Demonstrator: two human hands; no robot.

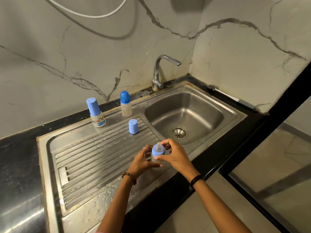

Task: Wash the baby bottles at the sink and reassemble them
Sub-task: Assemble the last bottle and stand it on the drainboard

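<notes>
A clear baby bottle with a light blue collar [158, 151] and a see-through teat stands at the front of the steel drainboard [94, 158]. My left hand [143, 163] grips its clear body from the left. My right hand [175, 156] curls its fingers and thumb round the blue collar. A loose light blue cap [133, 126] stands on the drainboard behind. Further back stand a capped bottle with a printed label [96, 113] and a bottle with a dark blue domed cap [125, 104].
The steel sink basin [183, 113] with its drain [178, 132] lies to the right, a chrome tap [161, 71] behind it. A brush with a white handle [235, 99] lies on the black counter at the back right. Water drops cover the drainboard.
</notes>
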